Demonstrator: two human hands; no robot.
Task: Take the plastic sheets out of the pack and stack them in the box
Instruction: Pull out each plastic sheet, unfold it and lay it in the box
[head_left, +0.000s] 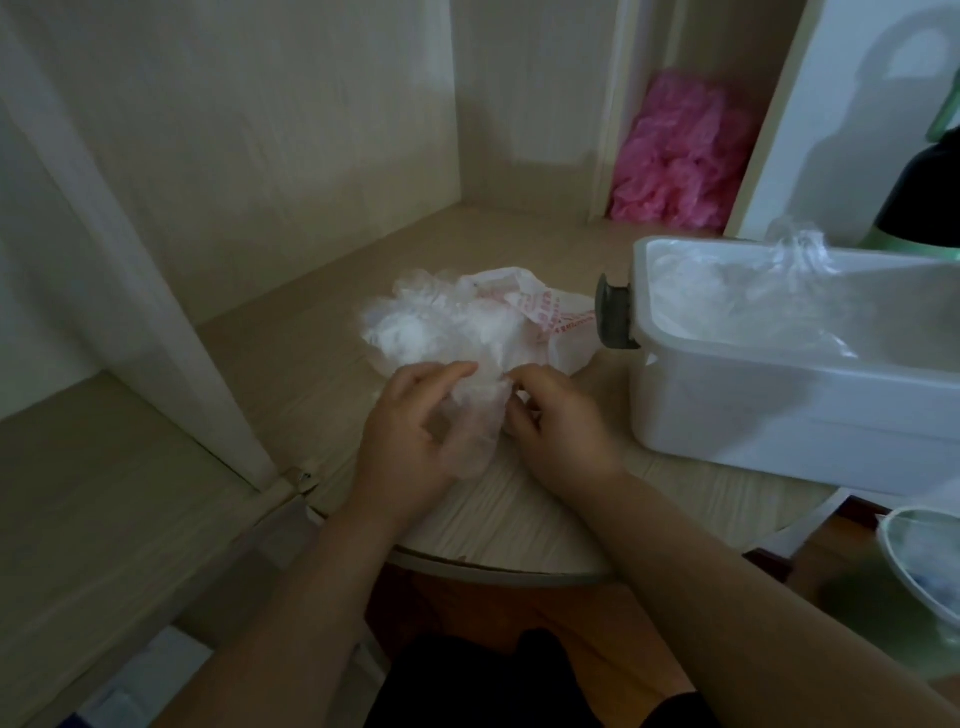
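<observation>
— What is nearest to us?
— The round edge of the table (493, 525). A clear bowl (894, 551) sits at the near right.
— What are the hands doing?
— The left hand (410, 436) curls its fingers round a thin, clear plastic sheet (475, 421). The right hand (561, 421) pinches the same sheet from the right side. The sheet is crumpled between them.
— Where is the pack?
— Just behind the hands, on the table. The pack (519, 312) is white with red print, and see-through plastic puffs out on its left.
— And the box?
— The white box (779, 384) stands right of the pack, with a grey clip (615, 319) on its left end. Crumpled sheets (753, 296) lie inside.
— Anything far back?
— Pink plastic (680, 156) in a corner.
</observation>
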